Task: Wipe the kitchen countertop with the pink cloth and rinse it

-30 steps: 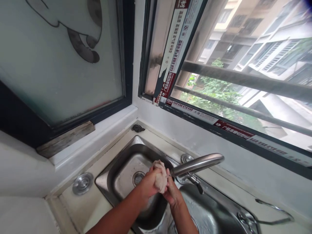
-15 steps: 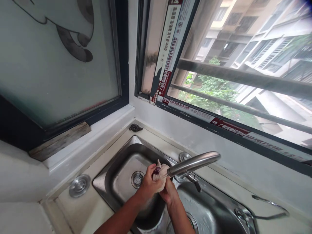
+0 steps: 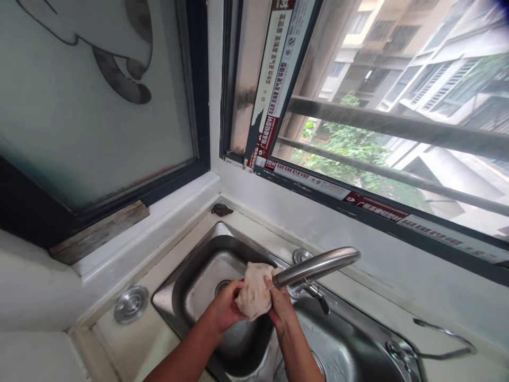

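Note:
A soft, limp, cream-pink piece [image 3: 254, 292] with faint yellowish patches is spread between my hands above the sink. Whether it is cloth or raw meat I cannot tell. My left hand [image 3: 228, 306] grips its left edge, with the fingers partly behind it. On the other side my right hand [image 3: 281, 306] pinches the right edge, thumb on top. The steel faucet [image 3: 318, 266] points its spout end at the piece's upper right, partly covering it and my right fingers. Whether water runs from it is not clear.
My hands are over the left sink basin [image 3: 202, 260]; the right basin [image 3: 342, 329] is wet. Drain strainers lie on the counter, one at the left [image 3: 131, 304]. A dark scouring pad [image 3: 221, 209] sits in the corner. A bent metal rod [image 3: 445, 354] extends at the right.
The piece has been opened out, showing a broad pale face; the dark purple part seen before is hidden. My left hand has moved slightly left and down.

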A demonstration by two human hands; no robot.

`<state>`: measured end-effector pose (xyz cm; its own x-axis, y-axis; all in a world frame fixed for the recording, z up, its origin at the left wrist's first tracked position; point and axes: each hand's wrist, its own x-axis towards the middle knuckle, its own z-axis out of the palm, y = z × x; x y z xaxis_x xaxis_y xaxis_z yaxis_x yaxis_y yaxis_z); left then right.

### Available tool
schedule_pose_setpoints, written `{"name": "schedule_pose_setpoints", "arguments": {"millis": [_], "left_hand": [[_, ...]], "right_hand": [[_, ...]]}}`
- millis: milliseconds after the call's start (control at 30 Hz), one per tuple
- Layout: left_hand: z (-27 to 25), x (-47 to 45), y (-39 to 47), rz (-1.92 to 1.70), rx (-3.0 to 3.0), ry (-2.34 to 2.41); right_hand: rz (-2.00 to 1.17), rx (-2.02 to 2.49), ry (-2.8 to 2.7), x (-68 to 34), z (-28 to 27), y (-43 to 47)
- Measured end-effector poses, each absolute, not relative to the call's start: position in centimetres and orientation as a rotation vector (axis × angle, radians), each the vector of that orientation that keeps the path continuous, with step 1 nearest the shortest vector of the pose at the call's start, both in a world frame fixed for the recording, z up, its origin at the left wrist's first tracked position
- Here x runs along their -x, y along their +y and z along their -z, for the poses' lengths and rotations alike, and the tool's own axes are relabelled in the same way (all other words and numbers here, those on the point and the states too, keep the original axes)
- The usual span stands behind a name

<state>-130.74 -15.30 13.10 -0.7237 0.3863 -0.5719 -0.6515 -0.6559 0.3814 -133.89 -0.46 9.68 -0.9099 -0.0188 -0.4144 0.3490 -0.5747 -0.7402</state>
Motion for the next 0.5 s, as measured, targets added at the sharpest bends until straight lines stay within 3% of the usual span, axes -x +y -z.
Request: {"name": "schedule_pose_setpoints", "arguments": {"millis": [267, 500], "left_hand": [[-11.7, 130.8, -13.8, -2.436, 0.622, 1.206], [-12.6, 130.0, -13.8, -2.301, 0.572, 0.694]], "right_hand": [[2.567, -0.545, 1.419, 133.5, -9.6, -0.3], [2.488, -0.633, 1.438, 134.2, -8.8, 1.4]]}}
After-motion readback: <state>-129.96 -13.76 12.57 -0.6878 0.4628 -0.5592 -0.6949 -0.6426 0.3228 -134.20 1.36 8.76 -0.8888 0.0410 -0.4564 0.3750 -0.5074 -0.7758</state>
